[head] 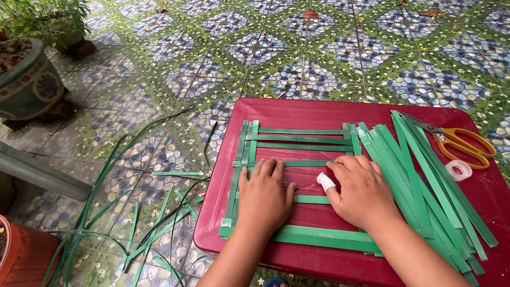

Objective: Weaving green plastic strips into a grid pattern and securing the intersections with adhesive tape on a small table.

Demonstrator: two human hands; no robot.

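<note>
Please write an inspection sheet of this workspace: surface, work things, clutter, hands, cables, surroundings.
Surface: red table, on a patterned tile floor.
Work things: green strip lattice; loose green strips to its right.
Clutter: orange scissors and tape roll on the table; strip scraps on the floor.
Hands: left hand and right hand pressed flat on the lattice; right thumb bandaged.
Cables: nothing seen.
Surroundings: plant pots at left.

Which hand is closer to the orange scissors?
Right. The right hand lies flat on the woven green strips, with only the loose strip pile between it and the orange scissors. The left hand presses the weave farther away, on the other side of the right hand.
</note>
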